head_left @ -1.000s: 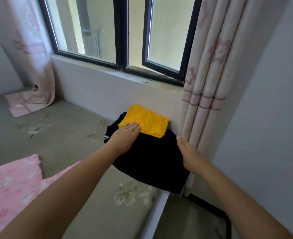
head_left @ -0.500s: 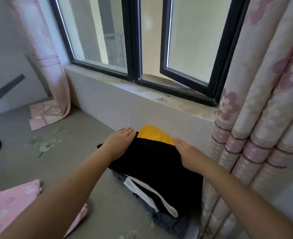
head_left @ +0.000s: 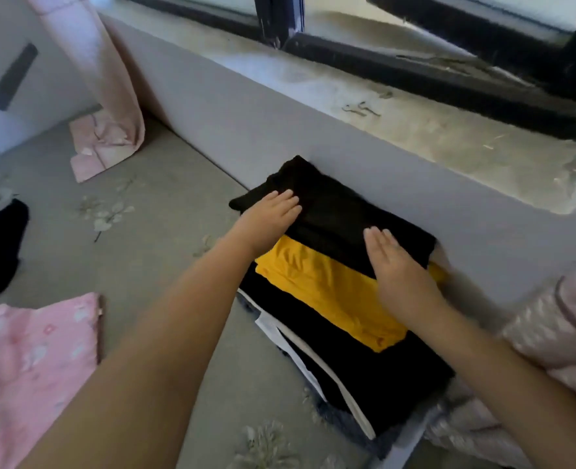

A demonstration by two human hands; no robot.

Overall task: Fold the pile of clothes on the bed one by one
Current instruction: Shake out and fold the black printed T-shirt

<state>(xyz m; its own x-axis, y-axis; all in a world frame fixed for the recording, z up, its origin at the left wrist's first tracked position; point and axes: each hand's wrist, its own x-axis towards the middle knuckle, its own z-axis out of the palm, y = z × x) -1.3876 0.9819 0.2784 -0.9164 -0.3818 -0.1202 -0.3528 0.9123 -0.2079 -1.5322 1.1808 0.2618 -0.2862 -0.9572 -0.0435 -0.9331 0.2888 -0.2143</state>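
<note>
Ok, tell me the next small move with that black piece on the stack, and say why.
Probably lift both hands away and reach for an unfolded garment. The left hand and right hand lie flat and open on the folded black garment, which sits atop the yellow garment, while the pink garment lies unfolded.

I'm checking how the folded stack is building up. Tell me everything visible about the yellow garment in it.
The yellow garment is a folded, mustard-yellow piece of soft, slightly wrinkled cloth, lying flat in the stack by the wall under the window. It rests on a larger black garment with white stripes; a folded black piece covers its far part, so only a band shows. The right hand overlaps its right edge; the left hand lies flat at its far left corner.
</note>
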